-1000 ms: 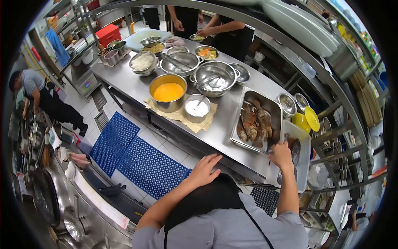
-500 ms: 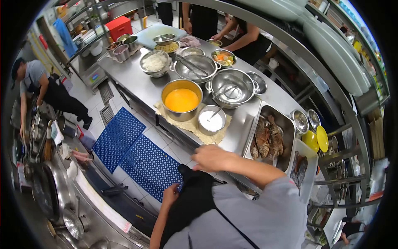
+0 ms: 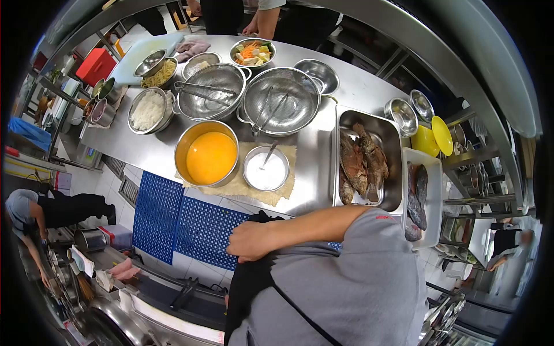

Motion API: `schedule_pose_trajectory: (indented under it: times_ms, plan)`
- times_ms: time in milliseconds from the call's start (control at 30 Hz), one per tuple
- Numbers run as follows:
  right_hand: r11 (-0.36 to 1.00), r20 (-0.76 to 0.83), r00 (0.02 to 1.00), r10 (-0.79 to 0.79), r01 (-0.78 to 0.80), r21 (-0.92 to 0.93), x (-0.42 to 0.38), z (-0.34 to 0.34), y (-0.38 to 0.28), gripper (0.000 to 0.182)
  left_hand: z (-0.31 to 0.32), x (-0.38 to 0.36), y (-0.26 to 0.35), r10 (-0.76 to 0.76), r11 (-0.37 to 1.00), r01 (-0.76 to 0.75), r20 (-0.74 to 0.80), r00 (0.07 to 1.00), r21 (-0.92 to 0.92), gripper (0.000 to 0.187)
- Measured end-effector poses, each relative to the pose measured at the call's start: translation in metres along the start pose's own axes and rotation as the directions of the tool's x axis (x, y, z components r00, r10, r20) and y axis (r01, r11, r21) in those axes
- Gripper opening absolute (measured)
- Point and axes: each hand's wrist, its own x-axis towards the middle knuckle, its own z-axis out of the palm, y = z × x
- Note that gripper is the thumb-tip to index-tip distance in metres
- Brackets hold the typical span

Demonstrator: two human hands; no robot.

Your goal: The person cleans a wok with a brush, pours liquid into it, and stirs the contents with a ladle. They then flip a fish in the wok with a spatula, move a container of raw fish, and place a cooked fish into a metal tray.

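Observation:
My right hand (image 3: 249,242) is in front of my black apron, below the table's near edge. Its fingers are curled in, and nothing shows in them. Past it on the steel table stand a deep pot of orange-yellow liquid (image 3: 211,158) and a smaller steel bowl of white powder (image 3: 266,168) with a spoon in it. Both rest on a beige cloth (image 3: 283,193). To the right, a steel pan (image 3: 398,195) holds several whole browned fish (image 3: 362,161). My left hand is hidden behind my body and apron.
Two strainers (image 3: 283,109) with tongs, a bowl of rice (image 3: 147,111), noodles (image 3: 160,75) and cut vegetables (image 3: 254,53) stand farther back. A plastic tub (image 3: 430,222) holds raw fish. Another person (image 3: 43,210) works at left; others stand behind the table. Blue mats (image 3: 156,213) cover the floor.
My view has turned and moved nearer the table. My right hand has dropped from the table edge and moved left. My left hand has gone out of sight.

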Motion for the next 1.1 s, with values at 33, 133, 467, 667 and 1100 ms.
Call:
schedule_pose_trajectory:
  times_ms: [33, 133, 467, 667, 1100]
  plan:
    - [1.0, -0.016, 1.0, 0.017, -0.017, 0.006, 0.001, 0.001, 0.0, 0.032, -0.004, 0.009, 0.0, 0.033, 0.999, -0.033, 0.003, 0.999, 0.004, 0.035]
    - [0.998, -0.059, 0.997, 0.057, -0.057, 0.006, 0.01, 0.001, -0.006, 0.031, -0.022, 0.058, 0.013, 0.293, 0.956, -0.292, -0.03, 0.956, 0.027, 0.035]
    - [0.989, 0.074, 0.989, -0.129, 0.134, -0.067, 0.074, 0.015, -0.057, 0.034, -0.066, -0.021, 0.186, 0.39, 0.786, -0.418, -0.159, 0.907, -0.455, 0.034]
    - [0.917, 0.278, 0.898, -0.34, 0.382, -0.113, 0.137, 0.029, -0.127, 0.034, -0.031, -0.062, 0.125, 0.307, 0.834, -0.418, -0.328, 0.894, -0.36, 0.034]
    - [0.396, 0.471, 0.214, -0.856, 0.857, 0.331, 0.263, 0.101, -0.277, 0.025, 0.051, -0.149, 0.068, -0.401, 0.577, -0.116, -0.405, 0.822, -0.808, 0.041]
